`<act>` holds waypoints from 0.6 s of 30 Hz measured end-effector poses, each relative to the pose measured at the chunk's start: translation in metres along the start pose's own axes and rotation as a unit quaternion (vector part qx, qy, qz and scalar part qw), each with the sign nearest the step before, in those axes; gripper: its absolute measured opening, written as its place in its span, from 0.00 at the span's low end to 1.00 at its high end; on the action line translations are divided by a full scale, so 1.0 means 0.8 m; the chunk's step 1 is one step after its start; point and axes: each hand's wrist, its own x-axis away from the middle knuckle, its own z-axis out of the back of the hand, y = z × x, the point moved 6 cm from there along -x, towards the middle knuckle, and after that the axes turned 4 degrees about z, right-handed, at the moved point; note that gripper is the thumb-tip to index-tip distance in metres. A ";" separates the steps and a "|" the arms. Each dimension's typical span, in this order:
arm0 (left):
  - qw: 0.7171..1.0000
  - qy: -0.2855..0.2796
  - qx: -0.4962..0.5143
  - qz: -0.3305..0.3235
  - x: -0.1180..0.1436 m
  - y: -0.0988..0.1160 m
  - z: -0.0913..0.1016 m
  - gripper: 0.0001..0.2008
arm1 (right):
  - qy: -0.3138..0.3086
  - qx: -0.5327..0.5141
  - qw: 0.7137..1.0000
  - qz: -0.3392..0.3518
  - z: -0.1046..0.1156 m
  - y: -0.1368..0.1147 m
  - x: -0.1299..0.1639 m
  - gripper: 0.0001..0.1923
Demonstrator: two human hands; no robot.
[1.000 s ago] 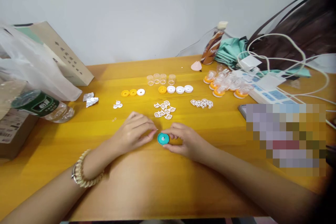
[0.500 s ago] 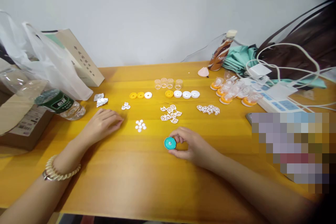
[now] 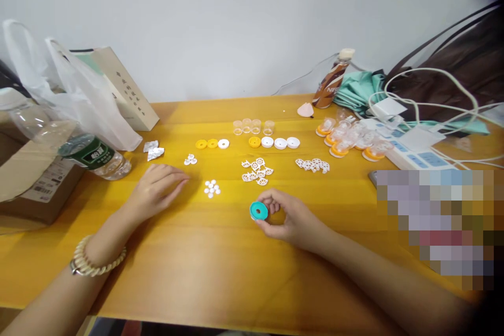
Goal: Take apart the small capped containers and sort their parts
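My right hand [image 3: 281, 215] pinches a round teal plastic cap [image 3: 259, 211] by its edge, between thumb and fingers. Its open face points up, with a hole at the centre and a pale rim below. My left hand [image 3: 159, 189] hovers over the table on the left, fingertips drawn together; anything between them is hidden. Nearest to it are small white discs [image 3: 212, 188] and a little group of white pieces [image 3: 190, 159]. Beyond my right hand lie white spoked plastic pieces [image 3: 257, 170], with more white wheel-like pieces [image 3: 312, 164] to the right.
Yellow caps [image 3: 201, 144] and white caps [image 3: 280, 143] form a row behind, before clear cups [image 3: 255, 127]. Orange-based clear assemblies [image 3: 337, 149] cluster by a power strip [image 3: 425, 157]. A water bottle [image 3: 94, 155], carton [image 3: 35, 210] and foil pieces [image 3: 153, 150] occupy the left.
The teal cap has tilted and shifted slightly up and right; its centre now shows a hole where a pale spot was. My left hand has moved slightly right.
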 end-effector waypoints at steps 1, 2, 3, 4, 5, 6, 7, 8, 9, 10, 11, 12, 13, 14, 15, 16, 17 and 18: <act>1.000 -0.001 -0.002 -0.021 -0.005 0.013 -0.001 0.08 | 0.001 -0.009 1.000 0.001 0.000 0.000 0.000 0.11; 0.999 -0.009 -0.004 -0.052 -0.010 0.030 -0.002 0.10 | 0.002 -0.016 1.000 0.002 0.000 0.001 0.000 0.12; 0.996 -0.025 -0.004 -0.089 -0.016 0.050 -0.004 0.11 | 0.002 -0.020 1.000 0.002 -0.001 0.001 0.000 0.12; 0.991 -0.041 -0.003 -0.131 -0.022 0.071 -0.007 0.12 | 0.003 -0.023 1.000 0.003 0.000 0.002 0.000 0.13; 0.983 -0.056 0.002 -0.176 -0.028 0.094 -0.009 0.13 | 0.006 -0.025 1.000 0.004 0.000 0.002 0.000 0.13; 0.976 -0.067 0.006 -0.205 -0.034 0.113 -0.012 0.14 | 0.007 -0.027 1.000 0.006 0.000 0.002 0.000 0.13; 0.973 -0.064 0.008 -0.220 -0.040 0.129 -0.014 0.14 | 0.008 -0.029 1.000 0.006 0.000 0.002 0.000 0.13; 0.972 -0.061 0.010 -0.226 -0.046 0.143 -0.016 0.14 | 0.006 -0.032 0.999 0.007 0.000 0.001 0.000 0.13; 0.972 -0.060 0.014 -0.227 -0.051 0.153 -0.020 0.14 | 0.003 -0.036 0.999 0.006 0.000 0.001 0.000 0.13; 0.972 -0.052 0.022 -0.227 -0.054 0.161 -0.023 0.13 | 0.000 -0.039 0.999 0.005 0.000 0.000 0.000 0.13; 0.973 -0.046 0.032 -0.225 -0.056 0.166 -0.026 0.12 | -0.003 -0.042 0.999 0.005 0.000 0.000 0.000 0.13; 0.973 -0.042 0.043 -0.222 -0.057 0.169 -0.029 0.11 | -0.005 -0.046 0.999 0.005 0.000 -0.001 0.001 0.13; 0.974 -0.038 0.052 -0.219 -0.057 0.170 -0.030 0.11 | -0.006 -0.048 0.999 0.007 0.000 -0.001 0.001 0.13; 0.974 -0.040 0.056 -0.217 -0.057 0.170 -0.031 0.11 | -0.005 -0.051 0.999 0.010 0.000 -0.001 0.001 0.13; 0.974 -0.044 0.057 -0.214 -0.057 0.168 -0.031 0.11 | -0.002 -0.052 0.999 0.013 0.001 -0.001 0.000 0.13; 0.975 -0.051 0.053 -0.212 -0.058 0.164 -0.030 0.11 | 0.003 -0.052 0.999 0.014 0.002 0.000 0.000 0.14; 0.975 -0.056 0.047 -0.209 -0.059 0.157 -0.029 0.12 | 0.010 -0.051 0.999 0.013 0.003 0.002 0.000 0.16; 0.977 -0.058 0.037 -0.202 -0.062 0.147 -0.027 0.12 | 0.018 -0.053 0.998 0.008 0.004 0.004 0.000 0.19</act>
